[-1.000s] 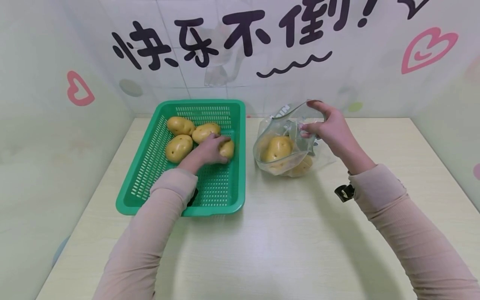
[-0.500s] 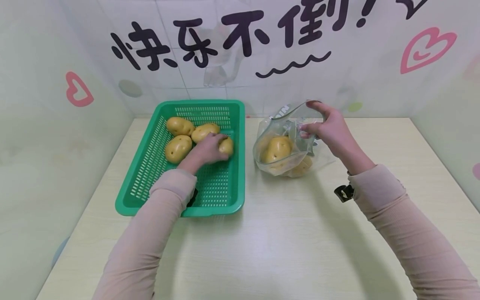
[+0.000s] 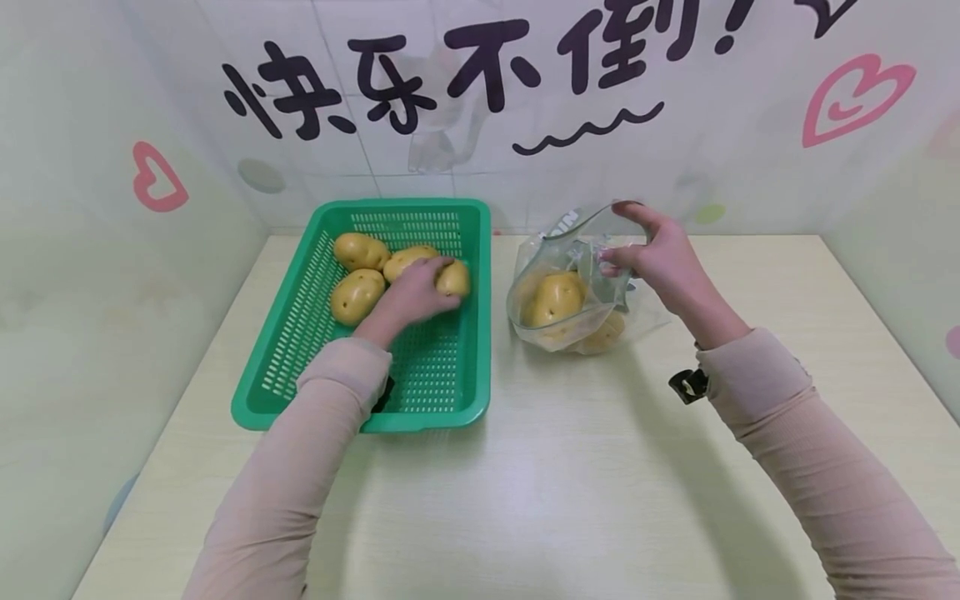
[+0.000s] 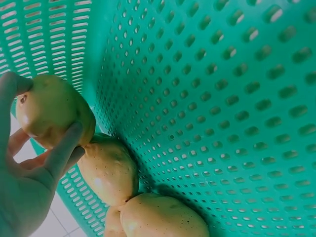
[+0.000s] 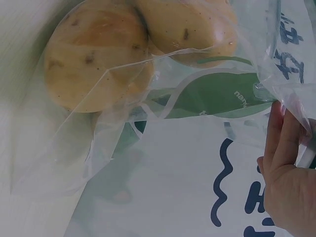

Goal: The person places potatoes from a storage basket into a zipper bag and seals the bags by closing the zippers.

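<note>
Inside the green basket (image 3: 484, 333), near its right wall, my left hand (image 3: 411, 293) grips a yellow potato (image 3: 454, 282) between thumb and fingers. From the left wrist, this potato (image 4: 54, 111) appears raised above the others beside it. Three more potatoes lie in the basket, one of them (image 3: 357, 297) left of the hand. To the right, my right hand (image 3: 667, 260) pinches the rim of a clear zip bag (image 3: 534, 333), whose mouth stands wide. A potato (image 3: 558, 298) shows in that bag, and the right wrist view shows another potato (image 5: 190, 32) against it.
Basket and bag stand side by side on a pale wooden table (image 3: 555, 483), a narrow gap between them. Behind them rises a white wall (image 3: 480, 175) with dark lettering and hearts. Side walls flank the table.
My left hand has shifted slightly away from me, lifting the gripped potato a little in the basket. The right hand and the bag have stayed put.
</note>
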`<state>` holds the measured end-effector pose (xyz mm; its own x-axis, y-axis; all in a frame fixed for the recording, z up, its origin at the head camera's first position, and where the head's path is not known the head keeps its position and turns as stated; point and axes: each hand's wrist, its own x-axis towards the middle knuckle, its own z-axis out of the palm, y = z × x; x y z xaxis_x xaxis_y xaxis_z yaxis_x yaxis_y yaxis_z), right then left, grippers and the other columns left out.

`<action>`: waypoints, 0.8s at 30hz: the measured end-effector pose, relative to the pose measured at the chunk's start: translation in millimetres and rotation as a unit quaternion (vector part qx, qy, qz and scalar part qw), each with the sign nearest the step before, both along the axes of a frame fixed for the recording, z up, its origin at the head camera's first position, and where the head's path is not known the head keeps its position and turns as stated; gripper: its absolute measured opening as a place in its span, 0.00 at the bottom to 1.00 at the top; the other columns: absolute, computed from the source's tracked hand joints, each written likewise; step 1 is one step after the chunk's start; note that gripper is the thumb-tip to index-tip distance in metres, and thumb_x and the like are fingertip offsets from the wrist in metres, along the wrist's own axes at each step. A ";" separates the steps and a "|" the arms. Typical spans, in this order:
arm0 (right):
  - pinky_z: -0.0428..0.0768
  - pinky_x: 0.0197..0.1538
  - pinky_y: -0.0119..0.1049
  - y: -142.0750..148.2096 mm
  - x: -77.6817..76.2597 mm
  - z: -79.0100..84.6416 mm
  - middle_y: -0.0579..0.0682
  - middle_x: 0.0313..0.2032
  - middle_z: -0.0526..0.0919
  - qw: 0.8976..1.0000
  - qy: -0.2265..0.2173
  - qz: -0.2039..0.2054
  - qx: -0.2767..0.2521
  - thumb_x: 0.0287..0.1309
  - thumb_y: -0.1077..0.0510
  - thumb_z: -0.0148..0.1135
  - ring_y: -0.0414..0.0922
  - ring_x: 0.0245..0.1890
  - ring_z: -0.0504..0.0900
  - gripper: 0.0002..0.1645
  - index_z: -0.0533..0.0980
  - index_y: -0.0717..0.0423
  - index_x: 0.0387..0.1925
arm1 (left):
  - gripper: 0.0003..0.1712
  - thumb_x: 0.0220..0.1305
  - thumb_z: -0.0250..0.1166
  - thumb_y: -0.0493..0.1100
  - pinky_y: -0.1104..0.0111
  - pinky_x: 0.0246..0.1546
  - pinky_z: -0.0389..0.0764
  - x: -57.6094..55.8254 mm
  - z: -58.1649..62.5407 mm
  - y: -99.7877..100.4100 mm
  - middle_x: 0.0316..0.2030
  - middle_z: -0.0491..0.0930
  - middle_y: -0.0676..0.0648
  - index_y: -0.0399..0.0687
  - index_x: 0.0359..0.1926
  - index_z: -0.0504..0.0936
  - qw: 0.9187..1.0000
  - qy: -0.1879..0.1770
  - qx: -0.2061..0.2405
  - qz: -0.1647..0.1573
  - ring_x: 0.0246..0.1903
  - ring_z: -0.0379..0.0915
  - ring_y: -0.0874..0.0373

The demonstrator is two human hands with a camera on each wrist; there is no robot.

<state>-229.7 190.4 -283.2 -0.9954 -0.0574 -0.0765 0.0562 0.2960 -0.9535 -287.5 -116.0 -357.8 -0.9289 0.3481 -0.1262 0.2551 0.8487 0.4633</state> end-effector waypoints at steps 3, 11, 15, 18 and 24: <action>0.80 0.34 0.21 0.1 0.1 -0.1 0.54 0.75 0.49 1.000 0.003 0.001 0.005 0.59 0.69 0.56 0.28 0.21 0.80 0.41 0.54 0.57 0.72 | 0.41 0.60 0.62 0.48 0.49 0.61 0.70 1.1 3.3 -0.6 0.67 0.62 0.34 0.42 0.71 0.59 1.000 0.003 0.010 0.006 0.63 0.63 0.40; 0.77 0.31 0.20 -1.1 -0.2 0.1 0.54 0.75 0.49 1.000 0.005 0.002 0.014 0.59 0.68 0.57 0.27 0.20 0.80 0.41 0.54 0.57 0.72 | 0.40 0.58 0.62 0.46 0.50 0.60 0.71 0.4 7.7 -2.9 0.67 0.64 0.35 0.40 0.70 0.60 0.998 0.032 0.045 0.007 0.63 0.64 0.41; 0.79 0.32 0.21 -1.7 0.0 0.3 0.54 0.75 0.49 1.000 0.004 0.002 0.014 0.59 0.69 0.56 0.27 0.20 0.80 0.41 0.54 0.57 0.72 | 0.40 0.58 0.62 0.46 0.51 0.61 0.71 0.0 10.5 -3.6 0.67 0.65 0.36 0.40 0.70 0.61 0.997 0.043 0.066 0.006 0.64 0.65 0.43; 0.78 0.32 0.21 -1.8 0.5 0.4 0.54 0.75 0.49 1.000 0.004 0.001 0.017 0.59 0.69 0.56 0.27 0.20 0.80 0.41 0.54 0.57 0.72 | 0.40 0.58 0.62 0.46 0.51 0.60 0.72 -0.1 14.1 -3.0 0.67 0.65 0.37 0.40 0.70 0.61 0.996 0.050 0.079 0.008 0.63 0.66 0.43; 0.74 0.28 0.21 -1.8 0.7 0.6 0.54 0.75 0.51 1.000 0.005 0.000 0.025 0.59 0.68 0.56 0.27 0.20 0.80 0.40 0.55 0.56 0.72 | 0.39 0.59 0.64 0.47 0.52 0.56 0.74 4.0 29.2 2.6 0.67 0.66 0.40 0.45 0.70 0.62 0.991 0.060 0.122 0.015 0.60 0.68 0.45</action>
<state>-229.0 188.6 -282.6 -0.9961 -0.0532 -0.0699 0.0475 0.3436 -0.9379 -283.4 -113.5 -328.6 -0.9422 0.3276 0.0701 0.2976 0.7224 0.6242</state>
